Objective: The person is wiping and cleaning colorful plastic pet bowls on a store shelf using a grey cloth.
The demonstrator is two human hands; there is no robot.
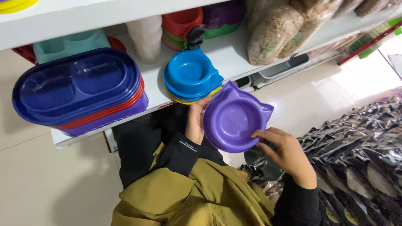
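The left hand's fingers [196,109] curled around the left rim of a purple cat-eared bowl [234,119] at frame centre, while the right hand's fingers [261,134] pinched its lower right rim. The bowl sat tilted between both hands, just below a blue bowl stack [190,75] on the white shelf [230,52].

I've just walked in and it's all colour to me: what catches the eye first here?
The purple cat-eared bowl at centre, held by the left hand and right hand. Just above it on the white shelf sits a stack of blue bowls, and a stack of big oval double dishes lies at left.
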